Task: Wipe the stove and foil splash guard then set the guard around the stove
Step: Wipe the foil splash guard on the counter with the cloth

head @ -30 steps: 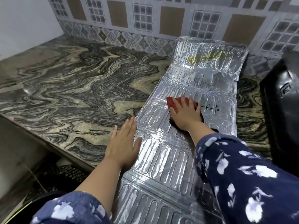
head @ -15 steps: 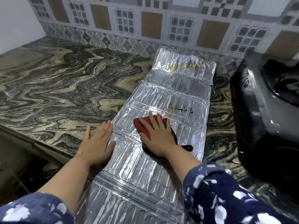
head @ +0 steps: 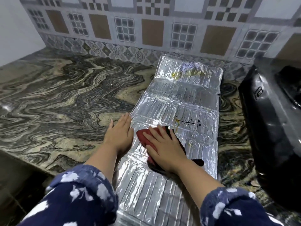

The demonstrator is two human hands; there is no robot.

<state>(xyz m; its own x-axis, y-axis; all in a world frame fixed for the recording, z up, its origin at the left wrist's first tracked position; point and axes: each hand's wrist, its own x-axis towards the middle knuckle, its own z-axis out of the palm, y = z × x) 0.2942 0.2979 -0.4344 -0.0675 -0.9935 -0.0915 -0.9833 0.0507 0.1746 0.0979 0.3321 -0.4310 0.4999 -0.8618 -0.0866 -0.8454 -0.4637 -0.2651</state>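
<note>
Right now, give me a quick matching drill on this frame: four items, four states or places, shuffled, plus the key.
Items:
1. left hand
2. right hand
3. foil guard
4. stove

States or places:
A. black, at the right edge of the counter
B. pressed flat on a red cloth
C. lying unfolded on the counter, stained yellow at the far end
D. palm down at the foil's left edge

Pairs: 1-D, 2-B, 3-C, 4-A
</note>
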